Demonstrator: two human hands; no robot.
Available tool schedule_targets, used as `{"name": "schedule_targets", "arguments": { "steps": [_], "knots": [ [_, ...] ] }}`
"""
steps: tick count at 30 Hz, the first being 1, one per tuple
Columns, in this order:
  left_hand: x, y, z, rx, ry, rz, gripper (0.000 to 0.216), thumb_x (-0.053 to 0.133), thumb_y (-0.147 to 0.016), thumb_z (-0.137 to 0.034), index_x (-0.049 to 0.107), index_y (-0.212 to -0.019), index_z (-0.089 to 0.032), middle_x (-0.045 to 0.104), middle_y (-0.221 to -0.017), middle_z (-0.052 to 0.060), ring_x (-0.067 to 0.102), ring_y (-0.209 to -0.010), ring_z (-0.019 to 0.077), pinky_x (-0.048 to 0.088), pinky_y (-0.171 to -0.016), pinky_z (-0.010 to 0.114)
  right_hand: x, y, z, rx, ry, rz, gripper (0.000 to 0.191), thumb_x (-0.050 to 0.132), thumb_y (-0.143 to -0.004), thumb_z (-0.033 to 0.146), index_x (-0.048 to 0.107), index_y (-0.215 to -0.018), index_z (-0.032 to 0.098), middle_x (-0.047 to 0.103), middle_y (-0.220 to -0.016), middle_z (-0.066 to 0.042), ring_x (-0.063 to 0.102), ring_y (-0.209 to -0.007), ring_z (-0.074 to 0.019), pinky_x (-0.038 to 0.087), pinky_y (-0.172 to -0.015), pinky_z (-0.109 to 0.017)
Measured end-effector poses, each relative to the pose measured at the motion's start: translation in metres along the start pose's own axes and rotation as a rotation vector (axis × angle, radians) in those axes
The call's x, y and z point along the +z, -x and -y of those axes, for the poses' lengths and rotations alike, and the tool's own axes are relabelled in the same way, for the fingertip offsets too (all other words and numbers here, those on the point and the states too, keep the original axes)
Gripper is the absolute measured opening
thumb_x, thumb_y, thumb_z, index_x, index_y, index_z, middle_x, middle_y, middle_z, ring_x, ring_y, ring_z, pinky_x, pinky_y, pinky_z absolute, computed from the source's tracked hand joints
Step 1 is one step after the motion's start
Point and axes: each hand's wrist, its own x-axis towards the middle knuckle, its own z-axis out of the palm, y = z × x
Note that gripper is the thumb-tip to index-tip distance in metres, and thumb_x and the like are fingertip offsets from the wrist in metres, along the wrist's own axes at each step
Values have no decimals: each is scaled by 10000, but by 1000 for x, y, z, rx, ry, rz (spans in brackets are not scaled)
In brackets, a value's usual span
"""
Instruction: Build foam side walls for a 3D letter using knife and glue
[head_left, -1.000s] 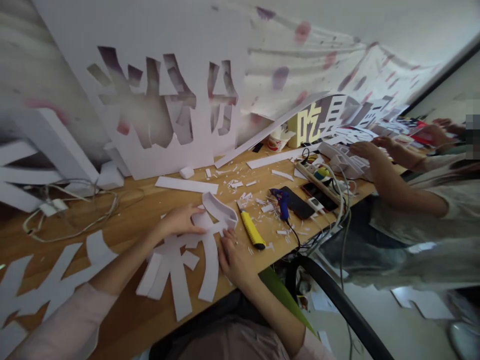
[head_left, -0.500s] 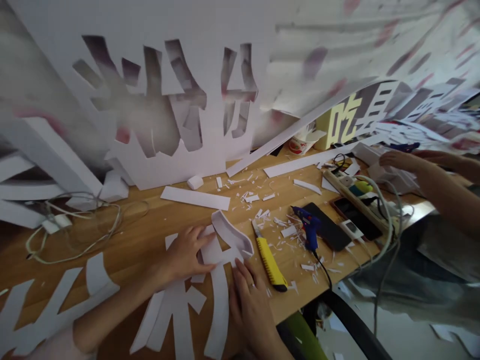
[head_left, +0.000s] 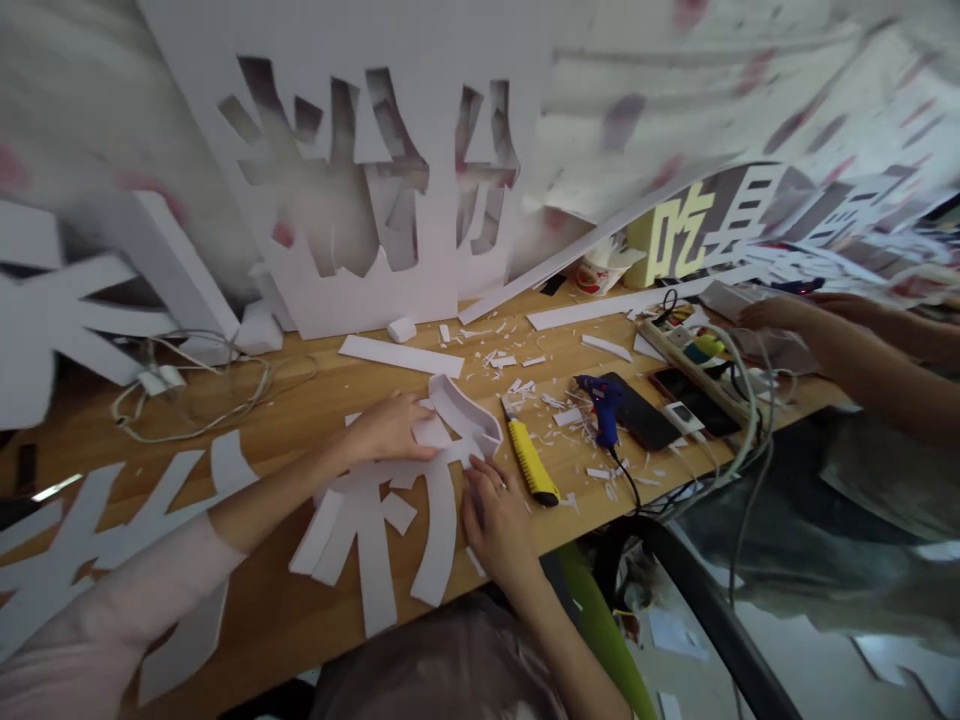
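Observation:
A white foam-board cut-out character (head_left: 379,525) lies flat on the wooden table (head_left: 285,405). My left hand (head_left: 390,430) rests on its upper part, fingers spread and pressing down. My right hand (head_left: 496,520) lies at its right edge, fingers extended against the base of a curved white strip (head_left: 466,412) that stands upright along the character's outline. A yellow utility knife (head_left: 531,462) lies just right of my right hand, untouched.
A blue glue gun (head_left: 604,408), phones (head_left: 645,425) and a power strip (head_left: 694,362) with cables lie to the right. Another person's arm (head_left: 862,360) reaches over the far right. Big white boards with cut-out characters (head_left: 360,180) lean behind. Scraps litter the table; loose cables (head_left: 195,385) at left.
The view has swung a little; both hands stay on the cut-out character and the curved strip, with only small shifts of the fingers.

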Motion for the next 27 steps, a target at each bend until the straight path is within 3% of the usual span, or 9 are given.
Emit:
{"name": "schedule_targets", "arguments": {
  "steps": [3, 6, 8, 11, 20, 27],
  "knots": [
    [-13, -4, -13, 35, -69, 11, 412, 692, -750, -516, 744, -955, -162, 702, -989, 102, 644, -948, 281, 500, -856, 390, 2, 1, 0, -30, 13, -24, 308, 460, -886, 98, 617, -1150, 127, 644, -1274, -162, 528, -1221, -299, 481, -1020, -502],
    [-20, -12, -27, 53, -142, -2, 403, 590, -868, -493, 704, -867, -107, 677, -969, 54, 643, -941, 209, 494, -889, 370, 2, 2, 1, -47, 26, -42, 313, 456, -883, 102, 625, -1144, 138, 650, -1264, -159, 540, -1212, -290, 469, -1024, -501],
    [-21, -19, -33, 58, -177, -13, 421, 524, -928, -488, 681, -858, -103, 663, -971, 35, 643, -938, 184, 496, -909, 365, 2, 2, 2, -57, 33, -48, 309, 455, -882, 105, 631, -1135, 138, 655, -1256, -163, 548, -1204, -288, 468, -1020, -501],
    [-19, -29, -33, 70, -196, -37, 380, 594, -895, -515, 660, -855, -144, 671, -950, 45, 634, -927, 193, 503, -893, 400, 3, 2, 1, -68, 39, -55, 297, 463, -878, 113, 638, -1116, 137, 660, -1244, -170, 556, -1199, -291, 476, -1007, -502],
    [11, -22, -15, 107, -52, -233, 380, 618, -877, -503, 683, -991, -146, 625, -1080, 138, 468, -1188, 325, 391, -1034, 455, 1, 1, 0, -43, 29, -16, 290, 471, -899, 124, 615, -1151, 130, 641, -1285, -162, 540, -1209, -305, 488, -1001, -515],
    [30, -20, -9, 22, 110, -407, 462, 651, -820, -589, 700, -1000, -167, 466, -1241, 136, 450, -1170, 290, 431, -1027, 451, -1, -1, 0, -5, 39, 47, 318, 474, -915, 115, 591, -1209, 139, 603, -1350, -138, 498, -1254, -315, 491, -1011, -522]
  ]
}}
